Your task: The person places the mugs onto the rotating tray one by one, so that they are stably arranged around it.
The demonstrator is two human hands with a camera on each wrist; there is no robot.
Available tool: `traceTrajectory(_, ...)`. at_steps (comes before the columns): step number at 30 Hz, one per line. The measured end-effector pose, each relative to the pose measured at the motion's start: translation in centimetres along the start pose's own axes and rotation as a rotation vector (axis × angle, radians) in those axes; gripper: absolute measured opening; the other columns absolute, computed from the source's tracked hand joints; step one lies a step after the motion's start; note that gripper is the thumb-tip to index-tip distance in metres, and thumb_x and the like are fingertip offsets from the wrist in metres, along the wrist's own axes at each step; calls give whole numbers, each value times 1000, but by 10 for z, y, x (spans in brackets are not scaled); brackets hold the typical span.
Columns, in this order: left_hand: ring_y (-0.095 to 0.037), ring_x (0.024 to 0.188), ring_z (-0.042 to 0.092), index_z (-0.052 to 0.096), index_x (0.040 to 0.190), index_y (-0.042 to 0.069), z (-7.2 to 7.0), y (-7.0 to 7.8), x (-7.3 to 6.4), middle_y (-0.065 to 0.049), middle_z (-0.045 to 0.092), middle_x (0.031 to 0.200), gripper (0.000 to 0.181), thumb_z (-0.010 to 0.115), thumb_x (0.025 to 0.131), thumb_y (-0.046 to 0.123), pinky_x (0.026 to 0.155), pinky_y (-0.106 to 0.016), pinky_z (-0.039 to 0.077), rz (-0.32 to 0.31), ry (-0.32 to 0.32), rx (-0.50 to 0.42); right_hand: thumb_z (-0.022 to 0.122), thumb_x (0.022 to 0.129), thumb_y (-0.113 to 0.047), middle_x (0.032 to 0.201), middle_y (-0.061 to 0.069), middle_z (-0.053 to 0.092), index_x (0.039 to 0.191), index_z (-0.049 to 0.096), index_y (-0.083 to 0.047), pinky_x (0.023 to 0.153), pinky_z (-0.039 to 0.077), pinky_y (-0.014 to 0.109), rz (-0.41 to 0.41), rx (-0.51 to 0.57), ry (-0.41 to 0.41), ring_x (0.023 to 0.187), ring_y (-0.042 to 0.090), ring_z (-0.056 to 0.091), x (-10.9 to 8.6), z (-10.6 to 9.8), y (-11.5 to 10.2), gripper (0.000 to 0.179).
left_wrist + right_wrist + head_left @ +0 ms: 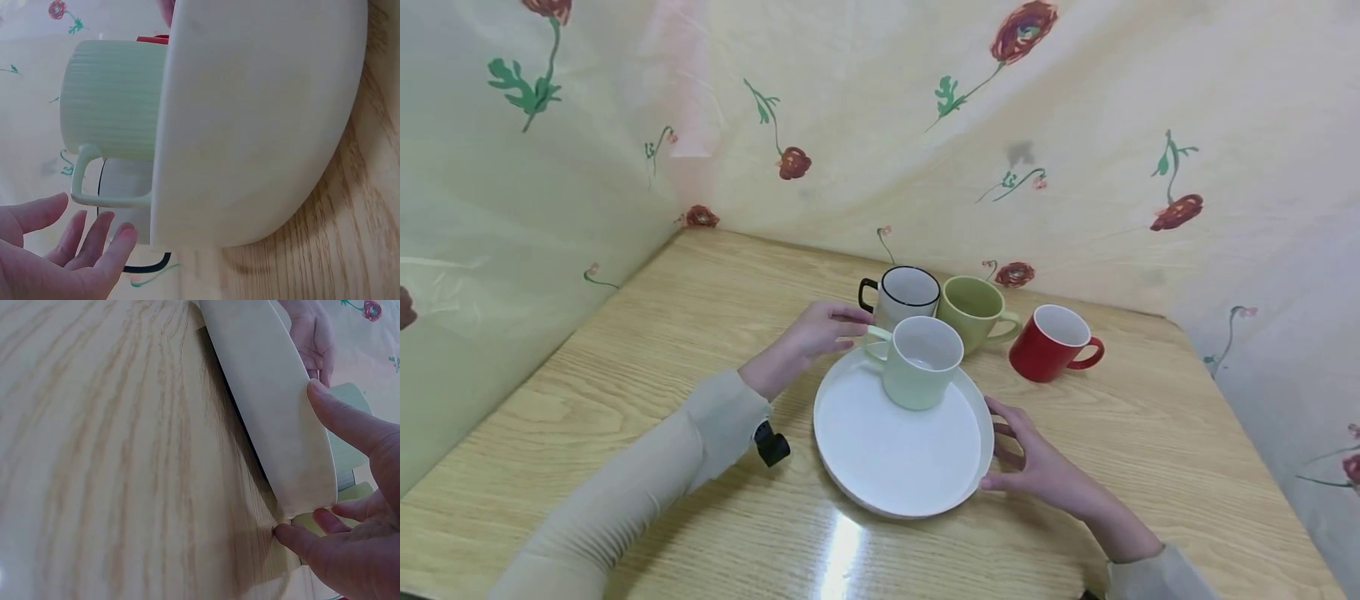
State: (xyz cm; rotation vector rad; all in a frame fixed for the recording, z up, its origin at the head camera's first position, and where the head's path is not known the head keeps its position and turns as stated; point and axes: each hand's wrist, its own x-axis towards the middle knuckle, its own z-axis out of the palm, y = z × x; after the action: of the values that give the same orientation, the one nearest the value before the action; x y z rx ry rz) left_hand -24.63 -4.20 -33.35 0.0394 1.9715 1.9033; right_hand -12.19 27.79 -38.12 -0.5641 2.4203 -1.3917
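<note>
A pale green mug [917, 379] stands upright on the back part of a round white plate [902, 467] with a raised rim. Beside the mug's handle is my left hand [826, 332], its fingers spread and relaxed. The left wrist view shows a small gap between those fingers [115, 250] and the handle [112, 201]. At the plate's right side, my right hand [1037, 471] touches the rim with loosely spread fingers. Its thumb [344, 419] lies against the plate's side in the right wrist view, with other fingertips farther along the edge.
Behind the plate stand a white mug [904, 302] with a black rim and handle, and an olive green mug [972, 312]. A red mug [1041, 350] is to their right. The wooden table [647, 333] meets a flower-patterned cloth [865, 108] at the back.
</note>
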Motion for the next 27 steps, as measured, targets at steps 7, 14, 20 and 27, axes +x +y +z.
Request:
traceTrajectory(7, -22, 116, 51, 58, 121, 1, -2, -3, 5, -10, 59, 123, 33, 60, 88, 3, 100, -39, 41, -11, -3, 8, 76, 75, -12, 149, 16, 10, 147, 10, -11, 100, 38, 37, 14, 88, -43, 132, 48, 22, -1, -2, 0, 98)
traceTrajectory(14, -24, 119, 50, 54, 125, -1, -3, -4, 7, -12, 54, 129, 34, 56, 90, 3, 101, -40, 40, -9, -9, 11, 73, 77, -8, 151, 16, 11, 144, 11, -10, 98, 42, 31, 42, 169, -62, 134, 48, 18, -1, -4, 3, 92)
traceTrajectory(20, -25, 120, 48, 52, 125, -2, -4, -2, 7, -14, 53, 130, 35, 56, 90, 3, 102, -40, 39, -12, -7, -9, 75, 76, -10, 150, 15, 10, 142, 8, -7, 101, 35, 40, 17, 126, -20, 134, 46, 19, 0, -3, 6, 94)
traceTrajectory(27, -30, 124, 45, 53, 123, -4, -15, 4, 11, -17, 53, 128, 33, 56, 90, 2, 104, -42, 36, 37, -4, -47, 76, 75, -13, 152, 12, 6, 148, 6, -11, 97, 39, 45, -21, 46, -32, 132, 46, 22, 3, -5, 5, 101)
